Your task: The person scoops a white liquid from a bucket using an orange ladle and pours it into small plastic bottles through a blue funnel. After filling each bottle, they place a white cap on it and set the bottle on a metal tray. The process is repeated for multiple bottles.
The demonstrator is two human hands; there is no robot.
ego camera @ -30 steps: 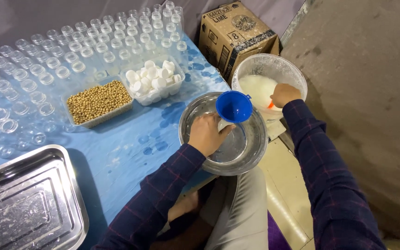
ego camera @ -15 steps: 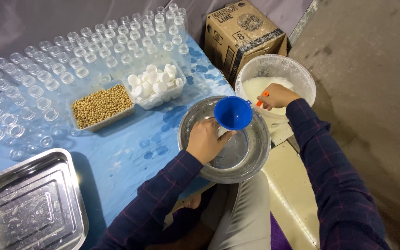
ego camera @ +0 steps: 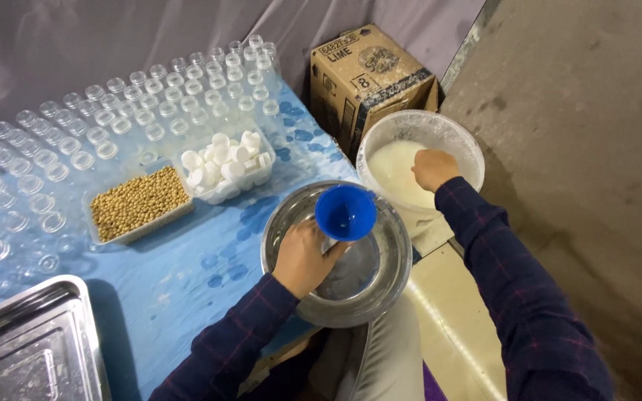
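- Now over steel bowl (ego camera: pixel 380 297) at table edge: left hand (ego camera: pixel 302 256) curled around something beneath blue funnel (ego camera: pixel 345 212).
- Beyond, right hand (ego camera: pixel 432 168) dipped in white bucket (ego camera: pixel 461 141) of milky liquid (ego camera: pixel 395 171), fingers closed; grip unclear.
- Leftward: bean tray (ego camera: pixel 137 203), cap tray (ego camera: pixel 226 164), open blue tabletop (ego camera: pixel 187 275) between.

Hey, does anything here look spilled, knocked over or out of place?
Nothing clearly spilled. The steel bowl overhangs the blue table edge, steadied by the left hand holding a blue funnel. The right hand dips into the white bucket of milky liquid.
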